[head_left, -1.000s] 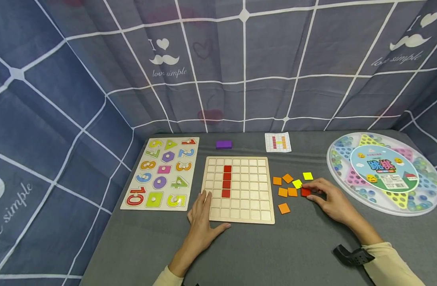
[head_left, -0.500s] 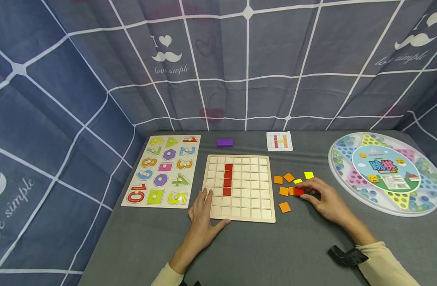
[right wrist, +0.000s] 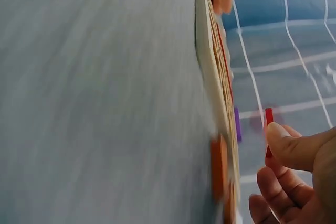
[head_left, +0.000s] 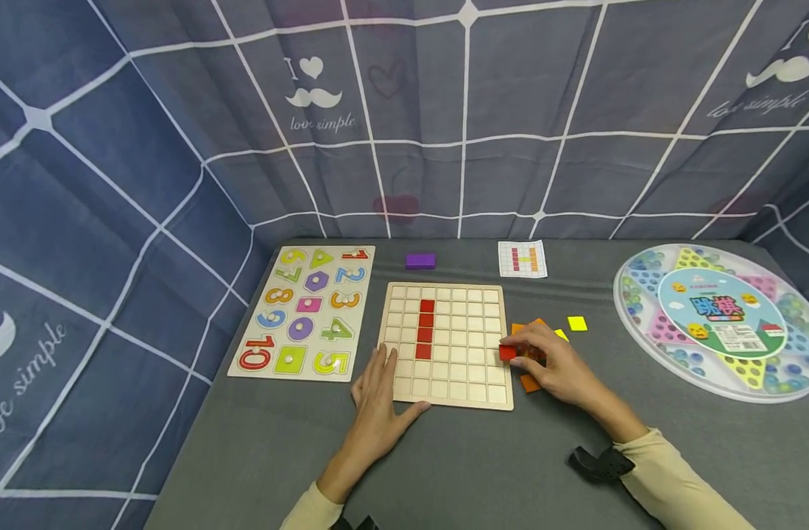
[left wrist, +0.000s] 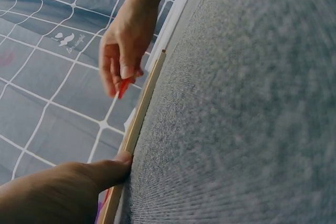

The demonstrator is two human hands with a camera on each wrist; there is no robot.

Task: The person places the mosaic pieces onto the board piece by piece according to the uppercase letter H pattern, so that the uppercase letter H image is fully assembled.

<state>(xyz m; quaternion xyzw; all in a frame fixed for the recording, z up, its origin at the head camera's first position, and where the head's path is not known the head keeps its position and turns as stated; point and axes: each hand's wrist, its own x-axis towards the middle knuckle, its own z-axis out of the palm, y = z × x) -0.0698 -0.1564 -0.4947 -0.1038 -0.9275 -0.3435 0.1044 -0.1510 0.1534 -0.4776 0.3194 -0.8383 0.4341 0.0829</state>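
The right hand pinches a red square tile between thumb and fingers over the right edge of the wooden grid board. In the right wrist view the red tile is held on edge, raised above the board. The left hand rests with extended fingers at the board's lower left corner, its thumb along the near edge. Several red tiles form a vertical column on the board. Orange tiles lie partly hidden under the right hand.
A number puzzle board lies left, a purple block and a pattern card behind the grid board. A yellow tile lies right of the orange ones, and a round game board farther right.
The right hand has moved left with the red tile, from beside the loose tiles to the board's right edge. The left hand stays at the board's corner. The head view has shifted slightly.
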